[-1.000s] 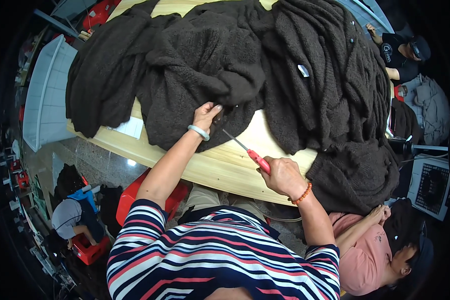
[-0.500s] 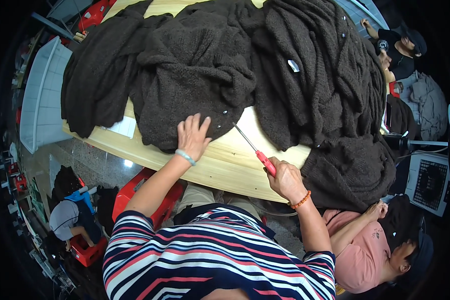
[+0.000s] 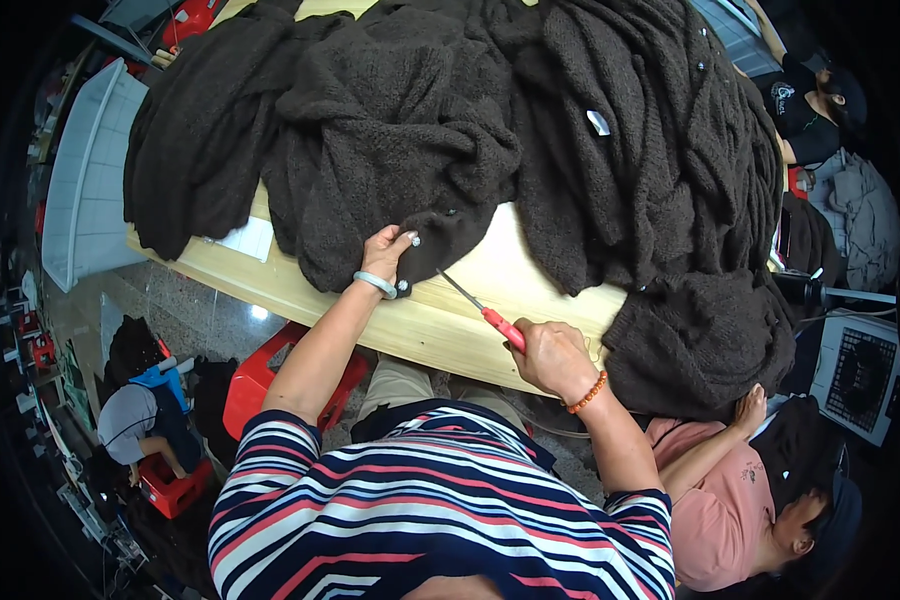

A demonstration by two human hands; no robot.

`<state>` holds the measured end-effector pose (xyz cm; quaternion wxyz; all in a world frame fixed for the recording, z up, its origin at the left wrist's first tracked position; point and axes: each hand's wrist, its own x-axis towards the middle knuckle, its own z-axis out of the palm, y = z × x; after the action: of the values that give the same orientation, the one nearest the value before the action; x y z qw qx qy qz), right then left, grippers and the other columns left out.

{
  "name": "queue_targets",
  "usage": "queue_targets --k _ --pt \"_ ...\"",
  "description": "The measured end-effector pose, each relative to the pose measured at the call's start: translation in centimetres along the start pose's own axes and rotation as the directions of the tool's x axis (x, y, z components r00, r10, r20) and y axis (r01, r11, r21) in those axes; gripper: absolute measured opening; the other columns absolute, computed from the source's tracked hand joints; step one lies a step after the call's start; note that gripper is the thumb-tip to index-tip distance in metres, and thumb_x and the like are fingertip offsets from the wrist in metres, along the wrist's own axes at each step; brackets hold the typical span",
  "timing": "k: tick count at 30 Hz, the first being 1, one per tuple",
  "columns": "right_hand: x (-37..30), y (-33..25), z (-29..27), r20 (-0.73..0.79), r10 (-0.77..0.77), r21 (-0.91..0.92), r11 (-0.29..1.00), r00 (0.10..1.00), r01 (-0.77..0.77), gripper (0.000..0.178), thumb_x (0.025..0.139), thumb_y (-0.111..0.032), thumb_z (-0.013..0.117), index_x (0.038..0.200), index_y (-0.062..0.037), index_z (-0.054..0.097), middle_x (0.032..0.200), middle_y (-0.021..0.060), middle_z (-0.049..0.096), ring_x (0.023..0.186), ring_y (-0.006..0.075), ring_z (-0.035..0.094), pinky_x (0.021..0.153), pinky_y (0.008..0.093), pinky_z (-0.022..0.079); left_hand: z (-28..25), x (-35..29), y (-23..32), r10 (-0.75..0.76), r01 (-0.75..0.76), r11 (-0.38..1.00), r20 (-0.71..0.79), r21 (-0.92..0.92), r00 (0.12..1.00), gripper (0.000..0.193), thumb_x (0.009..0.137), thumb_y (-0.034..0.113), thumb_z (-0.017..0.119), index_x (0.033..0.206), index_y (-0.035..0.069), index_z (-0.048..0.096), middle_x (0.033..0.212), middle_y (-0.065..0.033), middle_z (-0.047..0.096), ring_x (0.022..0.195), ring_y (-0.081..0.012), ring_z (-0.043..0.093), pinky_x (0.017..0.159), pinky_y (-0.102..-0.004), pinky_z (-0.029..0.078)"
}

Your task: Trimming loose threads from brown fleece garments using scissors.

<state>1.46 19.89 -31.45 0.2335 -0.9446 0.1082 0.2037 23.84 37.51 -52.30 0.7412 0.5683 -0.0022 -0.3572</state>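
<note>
At the near edge of the table, my left hand (image 3: 385,255) is closed, pinching the hem of a dark brown knit garment (image 3: 380,150). A small shiny stud (image 3: 416,241) shows by its fingertips, and another stud (image 3: 403,286) lies near the wrist. My right hand (image 3: 558,360) grips the red handle of a tool (image 3: 503,328) with a long thin metal shaft, much like a screwdriver. The shaft points up and left, and its tip is close to the garment's edge; whether they touch I cannot tell.
More dark knitwear (image 3: 640,150) covers the pale wooden table (image 3: 470,320), with a bundle (image 3: 705,340) on the right. A white bin (image 3: 85,180) stands left, a red stool (image 3: 260,385) below. One person (image 3: 720,500) sits at lower right; others are upper right and lower left.
My left hand, flat on the garment before, has closed on its hem and lifted it a little. The red-handled tool has shifted left and toward me.
</note>
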Motion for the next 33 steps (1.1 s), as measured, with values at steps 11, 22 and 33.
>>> queue_targets --k 11,22,33 --pt "1.0 0.0 0.5 0.107 -0.100 0.006 0.995 0.989 0.100 0.021 0.086 -0.024 0.060 0.086 -0.0038 0.066 0.070 0.0203 0.067 0.070 0.0362 0.068 0.067 0.0455 0.054 0.4 0.6 -0.8 -0.041 0.016 0.960 -0.085 -0.279 0.996 0.006 0.090 0.002 0.064 0.095 0.005 0.063 0.094 -0.0031 0.067 0.083 -0.0106 0.062 0.076 -0.0255 0.051" --pt "0.5 3.5 -0.1 -0.155 0.189 0.112 0.978 0.970 -0.173 0.018 0.088 -0.021 0.061 0.094 -0.0044 0.062 0.070 0.0235 0.064 0.068 0.0412 0.065 0.067 0.0489 0.052 10.4 -1.0 4.6 0.580 -0.382 0.096 0.260 0.919 0.772 0.062 0.072 0.016 0.080 0.126 0.004 0.051 0.113 -0.0185 0.051 0.110 -0.0390 0.049 0.093 -0.0434 0.044" --pt "0.6 2.7 -1.3 -0.114 0.164 0.092 0.984 0.980 -0.154 0.023 0.087 -0.027 0.062 0.087 -0.0050 0.067 0.069 0.0226 0.065 0.070 0.0396 0.067 0.069 0.0476 0.053 6.5 4.2 1.6 0.606 -0.445 0.503 0.064 0.741 0.793 0.007 0.081 0.007 0.068 0.085 0.001 0.066 0.082 -0.0144 0.063 0.067 -0.0272 0.064 0.063 -0.0354 0.051"
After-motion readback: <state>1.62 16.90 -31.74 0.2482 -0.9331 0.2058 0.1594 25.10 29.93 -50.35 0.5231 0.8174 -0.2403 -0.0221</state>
